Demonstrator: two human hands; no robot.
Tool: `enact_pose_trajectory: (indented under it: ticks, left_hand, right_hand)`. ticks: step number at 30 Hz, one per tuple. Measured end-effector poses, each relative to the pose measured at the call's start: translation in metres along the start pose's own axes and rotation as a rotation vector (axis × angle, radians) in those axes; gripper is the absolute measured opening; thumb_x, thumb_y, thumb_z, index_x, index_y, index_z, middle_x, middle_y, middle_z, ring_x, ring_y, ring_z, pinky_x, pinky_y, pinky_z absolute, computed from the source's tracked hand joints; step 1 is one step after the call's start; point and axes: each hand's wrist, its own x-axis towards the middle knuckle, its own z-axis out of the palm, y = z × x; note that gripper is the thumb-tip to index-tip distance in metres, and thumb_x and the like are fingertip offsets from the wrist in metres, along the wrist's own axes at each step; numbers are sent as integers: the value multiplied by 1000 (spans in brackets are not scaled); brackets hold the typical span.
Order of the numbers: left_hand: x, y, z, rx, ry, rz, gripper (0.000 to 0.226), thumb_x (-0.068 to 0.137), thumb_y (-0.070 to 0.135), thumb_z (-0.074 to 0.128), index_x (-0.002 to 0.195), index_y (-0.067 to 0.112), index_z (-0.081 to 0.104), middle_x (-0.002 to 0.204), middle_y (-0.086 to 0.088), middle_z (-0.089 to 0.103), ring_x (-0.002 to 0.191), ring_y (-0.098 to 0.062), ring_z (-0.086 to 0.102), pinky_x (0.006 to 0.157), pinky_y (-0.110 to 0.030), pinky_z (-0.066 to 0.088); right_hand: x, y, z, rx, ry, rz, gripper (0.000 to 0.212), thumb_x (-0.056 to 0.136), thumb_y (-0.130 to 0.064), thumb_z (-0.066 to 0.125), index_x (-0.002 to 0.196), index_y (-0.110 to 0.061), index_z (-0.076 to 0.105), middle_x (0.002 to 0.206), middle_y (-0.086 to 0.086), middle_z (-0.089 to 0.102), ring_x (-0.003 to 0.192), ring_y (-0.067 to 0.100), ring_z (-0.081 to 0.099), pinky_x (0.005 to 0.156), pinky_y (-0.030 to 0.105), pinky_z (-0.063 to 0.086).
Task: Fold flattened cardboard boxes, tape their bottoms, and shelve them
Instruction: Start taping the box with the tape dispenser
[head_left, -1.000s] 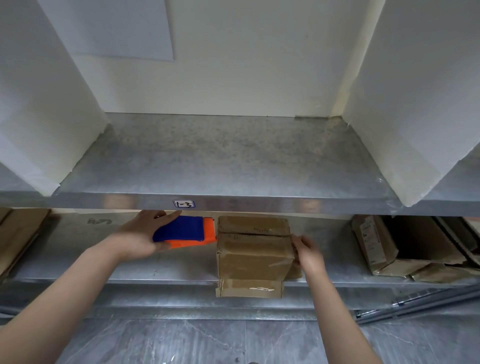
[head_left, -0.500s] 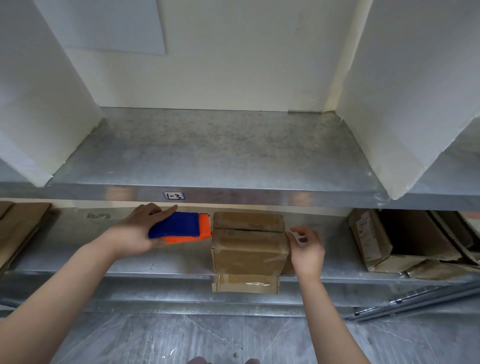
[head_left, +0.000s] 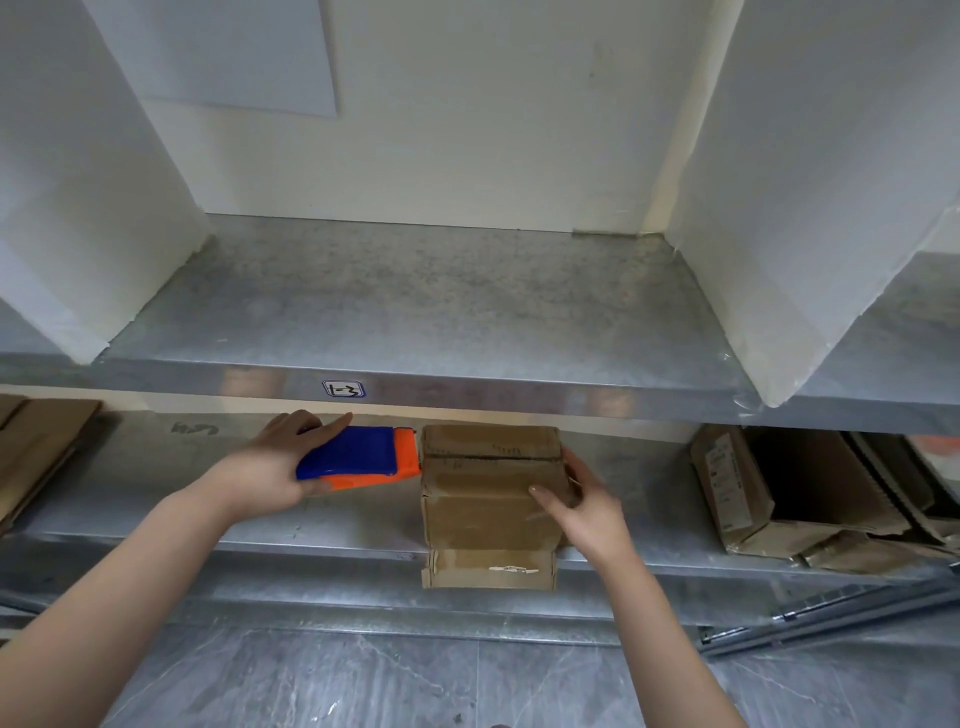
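A handwritten label (head_left: 343, 388) sits below two white panels (head_left: 810, 208).

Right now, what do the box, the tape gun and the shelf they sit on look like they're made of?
Box: brown cardboard, matte and creased, with a folded flap hanging off the front. Tape gun: smooth blue and orange shell, probably moulded plastic. Shelf: grey mottled sheet with a dull sheen, likely galvanised steel.

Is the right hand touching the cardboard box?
Touching: head view shows the right hand gripping the cardboard box, thumb on top, fingers round its right edge.
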Motion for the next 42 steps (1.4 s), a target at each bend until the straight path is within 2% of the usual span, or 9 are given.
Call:
enact_pose_trajectory:
  ticks: [3,7,14,17,21,29,34,39,42]
  left_hand:
    - [0,-1,2,-9,-2,-9,82,87,46,65,152,35,16,131,4,38,120,-13,32,89,-22,32]
    - [-2,-3,7,-51,9,-18,84,86,46,66,152,33,16,131,3,39,121,-14,33,91,-22,30]
    - [-16,-20,16,-137,-13,-16,79,86,42,67,148,41,19,124,7,42,110,-14,47,86,-20,35]
    - [-19,-33,12,-181,15,3,79,84,39,70,147,43,22,120,10,44,104,-9,48,86,-18,35]
    - [-20,-42,8,-192,11,64,78,85,42,69,148,43,24,121,11,42,105,-5,45,89,-16,34]
    - [-41,-79,7,-185,-28,66,79,85,37,70,145,48,19,122,8,45,110,-9,45,93,-19,32]
    - [-33,-79,9,-78,-50,60,79,88,37,65,147,47,13,131,5,41,116,-14,43,94,-25,38]
    - [-23,-60,21,198,-98,52,81,92,46,54,151,42,-1,137,3,37,117,-17,44,76,-29,48]
    - [-13,-44,34,238,-127,78,80,91,50,51,153,37,2,133,1,39,114,-19,47,74,-29,47]
  right_hand:
    - [11,2,-3,-25,-45,-38,85,72,-53,78,145,-40,36,140,-6,52,127,17,51,98,23,45]
    - [20,5,1,-125,-45,-53,97,60,-64,80,144,-39,38,145,-10,43,129,13,47,105,33,46]
    - [19,8,2,26,-25,-26,86,63,-44,88,138,-37,46,135,-11,53,121,13,52,101,32,48]
    - [21,6,2,52,-53,-5,82,64,-40,88,134,-39,46,131,-11,53,115,12,54,91,24,50]
    - [23,6,3,38,-50,-3,81,63,-40,88,133,-40,47,128,-11,54,117,13,53,98,32,50]
    - [23,1,6,39,-59,8,78,69,-32,87,137,-34,48,129,-10,53,116,12,52,97,29,48]
    - [23,1,8,42,-53,7,77,69,-32,86,136,-36,48,129,-10,54,117,14,53,99,32,49]
    - [22,-1,10,61,-54,27,78,68,-32,87,136,-37,48,130,-8,54,118,15,54,99,33,49]
    - [21,-2,10,69,-49,28,79,68,-32,87,137,-37,48,129,-10,54,117,14,54,100,34,49]
